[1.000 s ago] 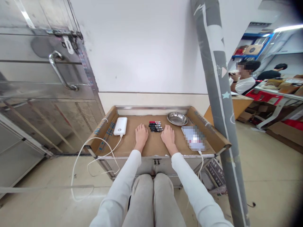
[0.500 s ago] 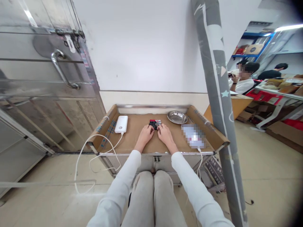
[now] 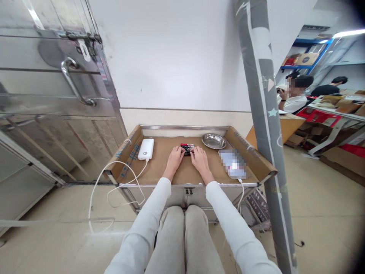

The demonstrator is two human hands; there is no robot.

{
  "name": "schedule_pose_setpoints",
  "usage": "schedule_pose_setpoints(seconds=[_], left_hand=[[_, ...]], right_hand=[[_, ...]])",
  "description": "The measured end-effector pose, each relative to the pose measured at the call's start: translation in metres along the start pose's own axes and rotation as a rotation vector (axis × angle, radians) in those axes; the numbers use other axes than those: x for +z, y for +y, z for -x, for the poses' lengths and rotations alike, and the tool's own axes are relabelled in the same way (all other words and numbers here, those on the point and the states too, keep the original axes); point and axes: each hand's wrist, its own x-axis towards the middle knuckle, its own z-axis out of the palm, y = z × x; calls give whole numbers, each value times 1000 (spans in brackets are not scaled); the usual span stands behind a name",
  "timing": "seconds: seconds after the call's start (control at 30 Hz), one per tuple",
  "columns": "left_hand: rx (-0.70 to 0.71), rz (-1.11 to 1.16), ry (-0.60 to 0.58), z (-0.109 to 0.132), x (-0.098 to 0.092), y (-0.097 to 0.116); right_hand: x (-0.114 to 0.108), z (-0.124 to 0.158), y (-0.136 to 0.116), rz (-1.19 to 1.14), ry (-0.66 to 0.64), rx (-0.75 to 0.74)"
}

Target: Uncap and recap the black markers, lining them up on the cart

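Bright, even, diffuse light fills the scene, so the left hand and right hand throw only faint, soft shadows onto the brown cardboard-lined tray top under them, while far up to their right a white ceiling strip light burns out to pure white. Up to the left of the hands, the brushed-steel cabinet door carries pale streaks of glare. The wide lens bows the grey star-patterned pole right of the hands and darkens the right-hand corners, and a pale pixelated rectangle lies just right of the right hand.

No text legible; blue printing on the cardboard liner too small to read; labels on the markers likewise unreadable.
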Motion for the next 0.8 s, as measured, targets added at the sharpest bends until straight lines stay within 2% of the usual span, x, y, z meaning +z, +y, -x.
schedule_pose_setpoints(seconds=[0.37, 0.63, 0.73, 0.8], left_hand=[[32, 114, -1, 4, -6, 4], [48, 201, -49, 5, -4, 4], [43, 149, -60, 4, -3, 4], [50, 84, -63, 4, -3, 4]], right_hand=[[1, 2, 1, -98, -1, -32], [5, 2, 4, -104, -23, -126], [3, 2, 3, -85, -38, -130], [0, 3, 3, -61, -28, -75]])
